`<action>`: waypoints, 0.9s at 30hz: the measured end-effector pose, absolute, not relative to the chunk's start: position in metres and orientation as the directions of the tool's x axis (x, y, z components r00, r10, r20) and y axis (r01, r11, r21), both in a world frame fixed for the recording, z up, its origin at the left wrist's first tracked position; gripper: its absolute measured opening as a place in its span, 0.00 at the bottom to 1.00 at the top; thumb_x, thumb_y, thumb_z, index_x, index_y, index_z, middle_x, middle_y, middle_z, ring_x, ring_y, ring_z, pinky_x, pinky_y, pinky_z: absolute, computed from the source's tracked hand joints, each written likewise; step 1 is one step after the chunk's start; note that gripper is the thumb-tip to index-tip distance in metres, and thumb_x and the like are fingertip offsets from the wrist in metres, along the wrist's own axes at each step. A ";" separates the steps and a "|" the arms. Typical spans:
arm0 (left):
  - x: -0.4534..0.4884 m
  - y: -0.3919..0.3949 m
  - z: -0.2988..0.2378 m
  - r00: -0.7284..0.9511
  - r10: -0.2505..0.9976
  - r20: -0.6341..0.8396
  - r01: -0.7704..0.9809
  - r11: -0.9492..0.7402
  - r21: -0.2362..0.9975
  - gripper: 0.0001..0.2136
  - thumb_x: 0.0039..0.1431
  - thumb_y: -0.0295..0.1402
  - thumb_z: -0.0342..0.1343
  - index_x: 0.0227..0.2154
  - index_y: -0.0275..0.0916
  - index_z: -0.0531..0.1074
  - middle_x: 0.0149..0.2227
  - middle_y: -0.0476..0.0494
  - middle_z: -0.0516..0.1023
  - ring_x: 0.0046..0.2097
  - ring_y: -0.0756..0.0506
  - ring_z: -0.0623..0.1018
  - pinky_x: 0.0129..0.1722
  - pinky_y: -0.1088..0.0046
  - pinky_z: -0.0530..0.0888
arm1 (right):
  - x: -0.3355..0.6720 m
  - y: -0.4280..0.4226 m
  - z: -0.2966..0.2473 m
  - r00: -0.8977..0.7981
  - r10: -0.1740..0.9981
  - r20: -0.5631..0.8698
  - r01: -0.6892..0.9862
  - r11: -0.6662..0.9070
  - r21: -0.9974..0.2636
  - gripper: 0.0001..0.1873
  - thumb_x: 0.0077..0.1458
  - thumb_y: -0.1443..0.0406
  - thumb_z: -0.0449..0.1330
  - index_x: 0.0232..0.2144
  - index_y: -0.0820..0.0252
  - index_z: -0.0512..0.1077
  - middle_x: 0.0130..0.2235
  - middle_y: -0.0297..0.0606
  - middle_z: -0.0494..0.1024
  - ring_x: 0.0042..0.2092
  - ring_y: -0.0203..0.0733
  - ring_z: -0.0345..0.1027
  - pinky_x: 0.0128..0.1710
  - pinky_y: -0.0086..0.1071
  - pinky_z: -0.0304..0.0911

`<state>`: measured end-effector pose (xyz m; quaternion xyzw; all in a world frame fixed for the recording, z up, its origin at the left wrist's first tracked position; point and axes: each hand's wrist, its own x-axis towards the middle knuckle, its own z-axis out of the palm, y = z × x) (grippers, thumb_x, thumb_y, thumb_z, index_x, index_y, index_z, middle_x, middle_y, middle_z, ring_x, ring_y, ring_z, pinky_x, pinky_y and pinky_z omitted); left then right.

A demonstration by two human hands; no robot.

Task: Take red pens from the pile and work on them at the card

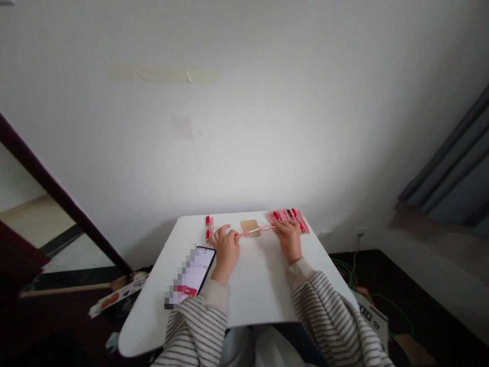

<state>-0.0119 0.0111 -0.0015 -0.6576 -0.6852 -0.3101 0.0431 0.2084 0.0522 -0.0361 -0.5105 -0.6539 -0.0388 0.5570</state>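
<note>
A pink pen point(256, 230) is held level between both hands over the far part of the white table point(252, 290). My left hand point(225, 250) pinches its left end, fingers curled. My right hand point(289, 237) grips its right end, fingers closed. Under the pen lies a small tan card point(250, 226). Just behind my right hand a row of several pink and red pens point(290, 216) lies side by side. Two red and pink pens point(208, 228) lie apart at the far left of the table.
A phone point(191, 275) with a lit screen lies on the table by my left wrist. A white wall rises right behind the table. Boxes and green cables sit on the dark floor at either side, and a grey curtain hangs at the right.
</note>
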 end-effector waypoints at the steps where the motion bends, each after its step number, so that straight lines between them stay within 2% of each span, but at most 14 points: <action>1: -0.012 0.011 -0.001 -0.145 0.869 0.472 0.928 -0.046 0.370 0.09 0.60 0.34 0.51 0.34 0.43 0.77 0.54 0.41 0.70 0.57 0.37 0.64 0.58 0.48 0.57 | 0.209 0.053 -0.036 0.149 0.617 0.773 0.710 0.477 -0.518 0.11 0.60 0.59 0.57 0.37 0.52 0.80 0.39 0.41 0.81 0.46 0.49 0.61 0.48 0.44 0.55; 6: -0.010 0.009 -0.001 -0.223 0.851 0.475 0.938 0.055 0.342 0.11 0.61 0.35 0.49 0.35 0.41 0.76 0.54 0.39 0.69 0.58 0.35 0.63 0.56 0.42 0.60 | 0.213 0.053 -0.034 0.137 0.609 0.781 0.698 0.500 -0.512 0.14 0.61 0.57 0.56 0.37 0.54 0.80 0.38 0.40 0.81 0.43 0.47 0.62 0.48 0.43 0.55; 13: -0.007 0.006 -0.002 -0.286 0.788 0.546 0.957 0.201 0.210 0.17 0.62 0.37 0.43 0.37 0.36 0.76 0.52 0.34 0.69 0.57 0.32 0.63 0.56 0.34 0.57 | 0.210 0.054 -0.037 0.165 0.637 0.753 0.684 0.475 -0.553 0.14 0.61 0.57 0.56 0.37 0.54 0.80 0.38 0.41 0.81 0.42 0.48 0.60 0.47 0.43 0.55; 18: -0.005 0.004 -0.004 -0.240 0.817 0.525 0.971 0.192 0.145 0.17 0.61 0.36 0.43 0.38 0.36 0.76 0.51 0.33 0.69 0.57 0.32 0.63 0.57 0.32 0.54 | 0.208 0.052 -0.035 0.152 0.646 0.748 0.688 0.474 -0.550 0.14 0.61 0.57 0.56 0.37 0.54 0.80 0.38 0.42 0.81 0.44 0.49 0.60 0.47 0.43 0.55; 27: -0.004 0.005 -0.006 -0.234 0.842 0.486 0.972 0.198 0.125 0.17 0.61 0.37 0.43 0.40 0.35 0.75 0.51 0.33 0.68 0.58 0.30 0.60 0.56 0.31 0.53 | 0.207 0.053 -0.036 0.123 0.657 0.744 0.686 0.485 -0.542 0.13 0.60 0.58 0.57 0.36 0.54 0.81 0.39 0.42 0.81 0.45 0.50 0.61 0.48 0.45 0.57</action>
